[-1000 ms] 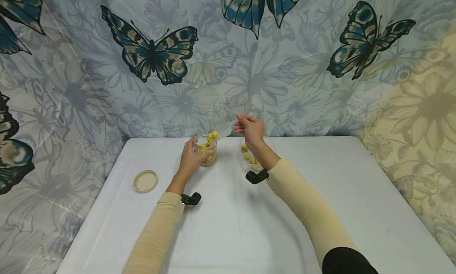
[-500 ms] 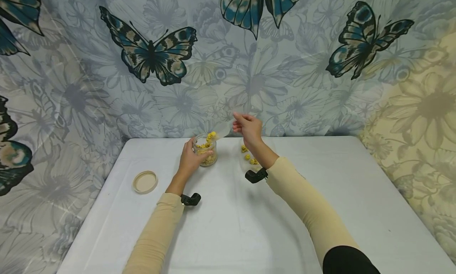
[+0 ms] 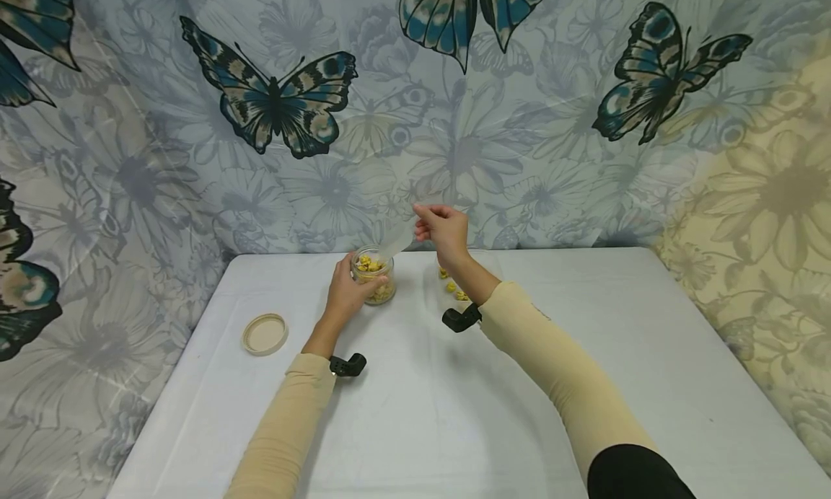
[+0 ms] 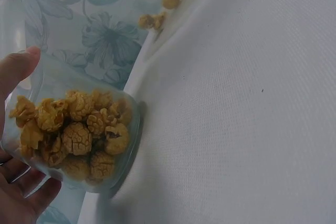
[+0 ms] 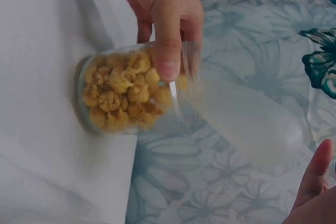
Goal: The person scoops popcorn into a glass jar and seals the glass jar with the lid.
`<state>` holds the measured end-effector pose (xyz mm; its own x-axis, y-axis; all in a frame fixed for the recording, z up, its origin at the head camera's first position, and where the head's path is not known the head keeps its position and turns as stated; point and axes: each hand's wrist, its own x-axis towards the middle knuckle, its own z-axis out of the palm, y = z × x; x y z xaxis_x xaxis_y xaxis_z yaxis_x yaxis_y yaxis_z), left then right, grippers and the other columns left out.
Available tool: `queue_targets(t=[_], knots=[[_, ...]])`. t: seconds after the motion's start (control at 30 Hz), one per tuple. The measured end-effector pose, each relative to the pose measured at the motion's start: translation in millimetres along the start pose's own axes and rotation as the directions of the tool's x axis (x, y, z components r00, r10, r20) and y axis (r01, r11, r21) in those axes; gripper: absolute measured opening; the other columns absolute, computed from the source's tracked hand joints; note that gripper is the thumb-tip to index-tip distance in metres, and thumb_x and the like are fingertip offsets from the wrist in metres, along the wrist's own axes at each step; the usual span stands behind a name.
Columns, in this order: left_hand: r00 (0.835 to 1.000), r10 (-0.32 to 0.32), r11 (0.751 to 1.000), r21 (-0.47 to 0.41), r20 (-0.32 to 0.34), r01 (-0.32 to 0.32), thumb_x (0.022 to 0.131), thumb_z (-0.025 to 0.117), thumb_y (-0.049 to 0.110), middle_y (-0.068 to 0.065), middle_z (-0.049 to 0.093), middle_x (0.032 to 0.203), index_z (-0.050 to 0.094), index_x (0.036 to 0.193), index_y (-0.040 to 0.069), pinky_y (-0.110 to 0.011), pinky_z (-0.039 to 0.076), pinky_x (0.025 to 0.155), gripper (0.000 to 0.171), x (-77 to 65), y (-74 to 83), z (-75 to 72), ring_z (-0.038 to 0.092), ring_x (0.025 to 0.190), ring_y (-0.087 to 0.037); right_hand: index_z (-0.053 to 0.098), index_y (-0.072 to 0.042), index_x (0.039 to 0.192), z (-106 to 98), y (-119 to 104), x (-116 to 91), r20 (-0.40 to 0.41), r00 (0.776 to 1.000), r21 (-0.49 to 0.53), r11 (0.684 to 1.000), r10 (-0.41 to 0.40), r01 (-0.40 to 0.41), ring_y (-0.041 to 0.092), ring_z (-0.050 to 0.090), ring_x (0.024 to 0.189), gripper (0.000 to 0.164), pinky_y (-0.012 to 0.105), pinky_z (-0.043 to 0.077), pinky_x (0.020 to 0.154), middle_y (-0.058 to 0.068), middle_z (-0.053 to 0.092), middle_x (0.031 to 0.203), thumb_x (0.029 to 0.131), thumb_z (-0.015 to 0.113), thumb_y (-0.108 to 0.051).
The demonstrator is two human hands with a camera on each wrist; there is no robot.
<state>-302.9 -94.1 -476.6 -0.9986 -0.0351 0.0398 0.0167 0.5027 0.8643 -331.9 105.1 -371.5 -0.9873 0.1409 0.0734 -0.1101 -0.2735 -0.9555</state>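
Note:
A clear jar [image 3: 391, 277] of yellow popcorn [image 5: 118, 90] stands upright near the table's back edge. My left hand [image 3: 345, 291] grips its side, the thumb showing across the glass in the right wrist view. Above and right of it, my right hand [image 3: 448, 232] pinches a translucent scoop [image 3: 397, 239]. The scoop [image 5: 252, 124] slants down, its lower end at the jar's mouth, and no popcorn shows on it. Just the right hand's [image 5: 315, 192] thumb side enters the right wrist view. How the fingers sit on the scoop's handle is too small to tell.
Partly behind the right forearm, a clear shallow container [image 3: 442, 301] holds several popcorn pieces [image 3: 451, 286]. A round pale lid [image 3: 265, 334] lies on the white-covered table [image 3: 415, 420], left of the left hand. A butterfly-patterned cloth [image 3: 467, 153] hangs along the back.
My right hand has moved slightly left with the scoop, whose lower end tipped toward the jar. Popcorn that lay on the scoop has dropped into the jar. The left hand has kept its grip.

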Motion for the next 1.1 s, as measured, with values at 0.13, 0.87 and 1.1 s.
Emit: queue_targets(t=[0.13, 0.87, 1.1], knots=[[1.0, 0.007, 1.0, -0.001, 0.001, -0.007, 0.078, 0.077, 0.05, -0.016, 0.037, 0.147, 0.027, 0.152, 0.009, -0.052, 0.029, 0.118, 0.098, -0.3, -0.8, 0.5, 0.036, 0.141, -0.034, 0.065, -0.003, 0.087, -1.7, -0.2, 0.6, -0.013, 1.0, -0.016, 1.0, 0.009, -0.009, 0.009, 0.06, 0.047, 0.015, 0.021, 0.054, 0.048, 0.001, 0.063, 0.06, 0.088, 0.073, -0.016], [1.0, 0.004, 1.0, -0.012, -0.015, -0.005, 0.079, 0.078, 0.046, -0.018, 0.038, 0.147, 0.028, 0.151, 0.008, -0.051, 0.029, 0.118, 0.095, -1.5, 0.2, 1.7, 0.036, 0.14, -0.034, 0.064, -0.005, 0.085, -7.9, -2.1, 3.6, -0.064, 0.995, 0.04, 0.997, 0.073, -0.071, 0.009, 0.059, 0.046, 0.015, 0.021, 0.054, 0.046, 0.001, 0.063, 0.058, 0.087, 0.075, -0.016], [1.0, 0.019, 1.0, -0.012, -0.02, -0.019, 0.079, 0.077, 0.046, -0.019, 0.038, 0.146, 0.029, 0.151, 0.007, -0.052, 0.03, 0.118, 0.095, -0.2, -1.2, 1.7, 0.036, 0.14, -0.035, 0.064, -0.006, 0.085, -12.0, -0.4, 4.6, -0.077, 0.994, 0.049, 0.996, 0.077, -0.074, 0.009, 0.06, 0.047, 0.014, 0.021, 0.055, 0.048, 0.001, 0.063, 0.059, 0.087, 0.074, -0.016]])
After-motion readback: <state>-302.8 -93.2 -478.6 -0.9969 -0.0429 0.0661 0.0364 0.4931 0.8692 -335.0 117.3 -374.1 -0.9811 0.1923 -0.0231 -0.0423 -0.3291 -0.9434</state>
